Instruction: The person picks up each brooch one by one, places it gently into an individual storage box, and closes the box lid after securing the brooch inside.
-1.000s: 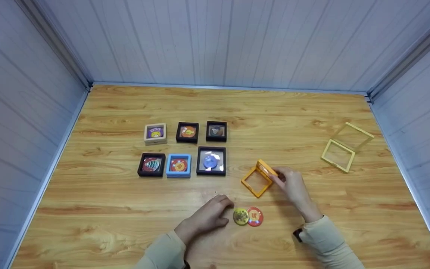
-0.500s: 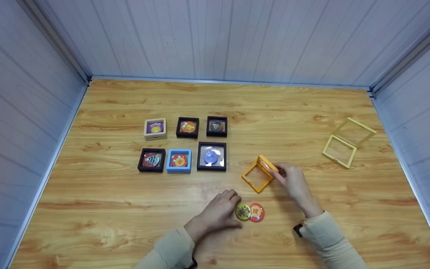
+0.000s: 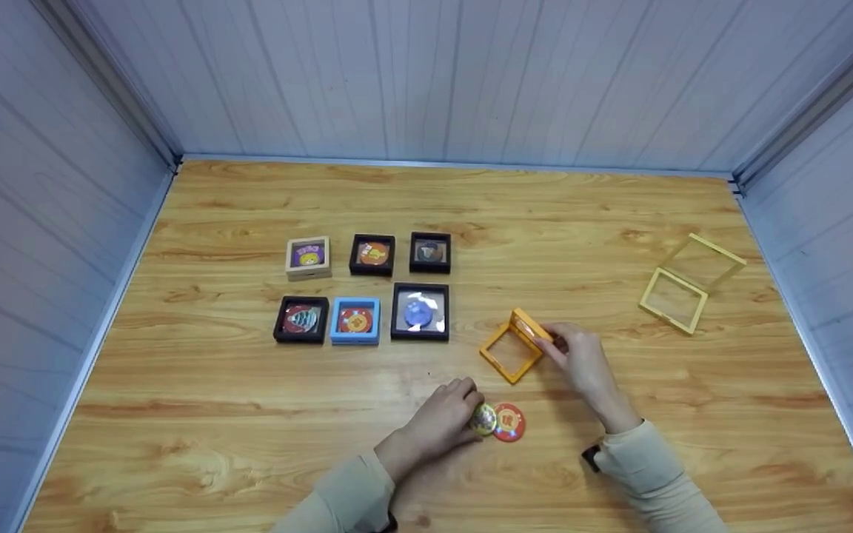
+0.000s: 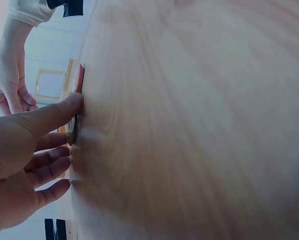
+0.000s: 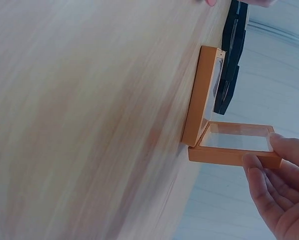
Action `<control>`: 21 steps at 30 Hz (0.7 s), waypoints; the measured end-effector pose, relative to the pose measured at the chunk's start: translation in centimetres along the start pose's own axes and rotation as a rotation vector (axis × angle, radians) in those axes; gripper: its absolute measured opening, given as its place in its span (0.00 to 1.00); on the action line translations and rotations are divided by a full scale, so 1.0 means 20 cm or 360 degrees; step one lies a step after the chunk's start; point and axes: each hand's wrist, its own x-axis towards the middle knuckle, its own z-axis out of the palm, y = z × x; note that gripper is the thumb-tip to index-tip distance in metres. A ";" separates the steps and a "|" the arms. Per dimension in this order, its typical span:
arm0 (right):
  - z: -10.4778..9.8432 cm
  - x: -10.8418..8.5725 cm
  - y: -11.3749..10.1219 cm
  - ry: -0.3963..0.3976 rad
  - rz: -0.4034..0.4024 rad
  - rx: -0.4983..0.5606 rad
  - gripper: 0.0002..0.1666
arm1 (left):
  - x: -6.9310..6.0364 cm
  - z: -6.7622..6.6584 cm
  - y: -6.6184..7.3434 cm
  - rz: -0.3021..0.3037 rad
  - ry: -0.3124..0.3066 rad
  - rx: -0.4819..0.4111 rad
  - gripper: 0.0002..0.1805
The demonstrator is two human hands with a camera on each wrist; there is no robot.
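Note:
My left hand (image 3: pixel 437 418) pinches a round yellow-green badge (image 3: pixel 484 420) between thumb and fingers, low over the table. In the left wrist view the thumb and index finger meet the edges of the badge (image 4: pixel 72 131). A red badge (image 3: pixel 509 423) lies right beside it, partly overlapped. My right hand (image 3: pixel 583 368) grips the raised half of an orange display frame (image 3: pixel 497 361), whose other half lies flat on the table. Clear film spans the raised half (image 5: pixel 234 141) in the right wrist view, with thumb and fingers holding its outer edge.
Left of centre stand closed display frames in two rows: a beige one (image 3: pixel 308 257), a light blue one (image 3: pixel 355 320) and several black ones, the largest being a black frame (image 3: pixel 420 312). A pale yellow frame (image 3: pixel 672 300) stands unfolded at far right. Walls enclose the wooden table (image 3: pixel 212 414).
My left hand has moved right to the yellow-green badge and taken hold of it; the badge has shifted and tilted slightly. My right hand keeps its grip on the orange frame.

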 end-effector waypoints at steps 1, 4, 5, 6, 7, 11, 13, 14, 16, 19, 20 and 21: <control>0.00 0.00 0.00 0.0002 0.0000 0.0005 0.11 | 0.00 0.00 0.00 0.0002 0.0006 -0.0005 0.23; 0.00 0.00 0.00 0.0006 0.0003 0.0004 0.11 | 0.01 -0.01 0.00 -0.0010 -0.0002 -0.0046 0.22; 0.00 0.00 0.00 0.0005 0.0006 0.0002 0.11 | 0.01 -0.01 0.00 -0.0017 -0.0009 -0.0065 0.22; 0.01 0.00 0.00 0.0005 0.0010 0.0002 0.11 | 0.01 -0.02 0.00 -0.0027 -0.0018 -0.0084 0.23; 0.01 0.00 0.00 0.0003 0.0012 0.0003 0.11 | 0.01 -0.03 0.00 -0.0036 -0.0027 -0.0104 0.23; 0.01 0.00 0.01 0.0004 0.0014 0.0004 0.11 | 0.02 -0.05 -0.01 -0.0065 -0.0041 -0.0167 0.24; 0.01 0.00 0.01 0.0007 0.0017 0.0008 0.11 | 0.03 -0.05 -0.01 -0.0075 -0.0021 -0.0187 0.24; 0.01 0.00 0.01 0.0008 0.0019 0.0010 0.11 | 0.04 -0.05 -0.01 -0.0081 -0.0002 -0.0194 0.24; 0.01 0.00 0.00 0.0009 0.0028 0.0014 0.11 | 0.05 -0.06 -0.01 -0.0092 0.0060 -0.0205 0.23; 0.01 -0.01 0.00 0.0013 0.0047 0.0017 0.11 | 0.07 -0.06 -0.01 -0.0124 0.0157 -0.0205 0.22; 0.01 -0.01 0.00 0.0015 0.0053 0.0015 0.11 | 0.08 -0.07 -0.01 -0.0140 0.0184 -0.0206 0.22; 0.01 -0.01 0.00 0.0017 0.0054 0.0013 0.12 | 0.09 -0.07 -0.01 -0.0155 0.0209 -0.0213 0.23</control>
